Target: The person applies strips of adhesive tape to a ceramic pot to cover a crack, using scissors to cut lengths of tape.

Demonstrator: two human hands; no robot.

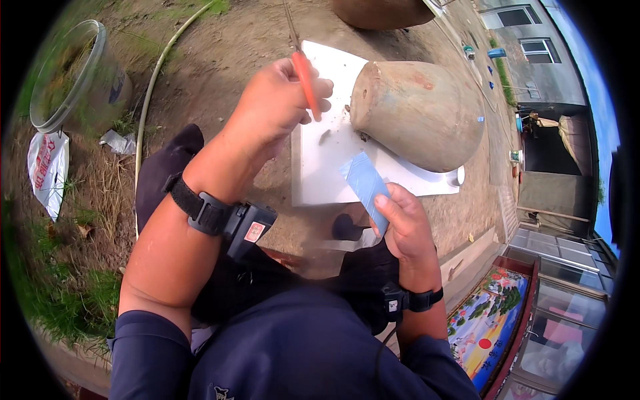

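My left hand [283, 100] is closed around a tool with an orange handle [307, 87]. Its narrow dark metal end points away from me; its exact kind is not clear. Between thumb and fingers of my right hand [408, 223] is a flat, creased light blue strip [365, 187], its free end slanting up to the left. Beyond both hands a large weathered clay pot [427, 110] rests tilted on a white sheet [327, 170]. Crumbs of dirt lie on the sheet near the pot's narrower end.
A clear plastic bucket [103, 93] stands at the left, near a white plastic bag [48, 170] and a pale hose [155, 80]. Another brown vessel [383, 12] sits at the far edge. A colourful picture panel [490, 320] and glazed frames are at the lower right.
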